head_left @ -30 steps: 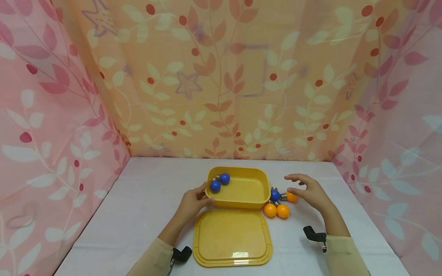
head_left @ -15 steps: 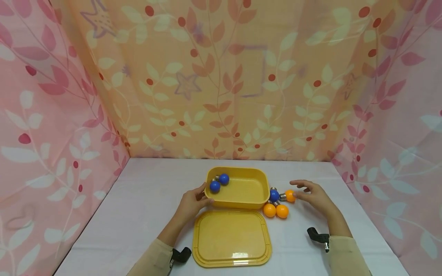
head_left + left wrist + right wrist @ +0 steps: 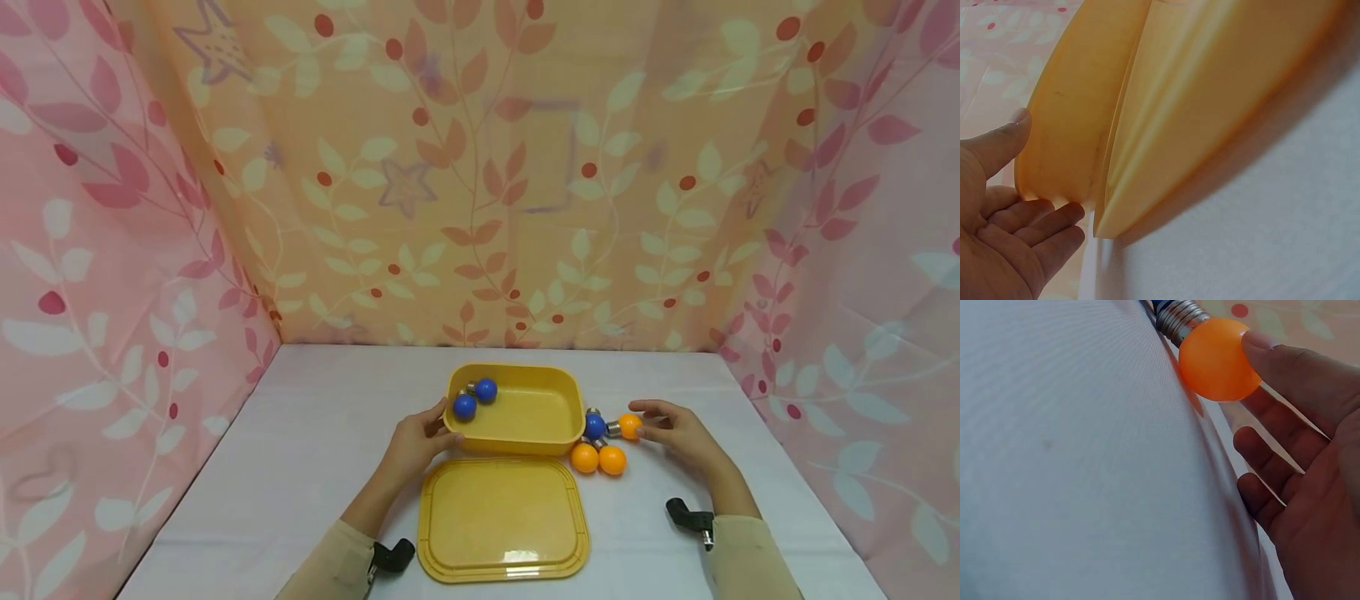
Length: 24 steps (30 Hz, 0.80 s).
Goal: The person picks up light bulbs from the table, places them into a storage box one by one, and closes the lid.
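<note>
A yellow plastic box [image 3: 525, 446] stands on the table, with two blue light bulbs [image 3: 486, 390] lying at its left end. My left hand [image 3: 412, 443] holds the box's left front corner between thumb and fingers. The left wrist view shows my thumb [image 3: 1013, 137] against the box wall [image 3: 1066, 112]. Beyond the box's right end, my right hand [image 3: 678, 429] pinches an orange light bulb [image 3: 629, 426] between thumb and index finger. In the right wrist view the thumb touches the orange globe [image 3: 1216, 362], and its metal screw base [image 3: 1180, 319] points away from the hand.
The yellow lid [image 3: 502, 521] lies flat in front of the box. A blue bulb [image 3: 594, 427] and two more orange bulbs [image 3: 612, 460] lie close by the box's right end. Patterned cloth walls [image 3: 480, 208] enclose the white table [image 3: 337, 400] at the back and sides.
My right hand has first drawn slightly back to the right, then brought its thumb and index finger in around the orange bulb. The left hand and the box have stayed in place.
</note>
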Each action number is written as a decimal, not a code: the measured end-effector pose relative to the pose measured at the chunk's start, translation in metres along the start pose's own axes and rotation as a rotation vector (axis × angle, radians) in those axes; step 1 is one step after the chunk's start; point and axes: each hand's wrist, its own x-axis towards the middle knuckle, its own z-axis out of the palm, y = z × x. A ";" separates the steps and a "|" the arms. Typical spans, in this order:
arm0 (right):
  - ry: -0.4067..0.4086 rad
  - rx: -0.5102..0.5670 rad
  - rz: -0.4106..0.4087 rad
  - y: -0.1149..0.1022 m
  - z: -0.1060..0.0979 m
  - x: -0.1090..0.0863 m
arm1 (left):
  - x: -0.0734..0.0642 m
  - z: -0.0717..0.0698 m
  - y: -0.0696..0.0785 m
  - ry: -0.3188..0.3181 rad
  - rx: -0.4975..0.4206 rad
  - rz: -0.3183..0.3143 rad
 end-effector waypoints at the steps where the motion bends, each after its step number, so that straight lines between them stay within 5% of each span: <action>1: -0.004 0.005 0.001 0.000 0.000 0.000 | 0.000 0.000 -0.001 0.000 0.004 -0.001; 24: -0.033 0.008 0.034 0.008 0.001 -0.001 | 0.000 -0.001 -0.002 0.011 0.065 0.007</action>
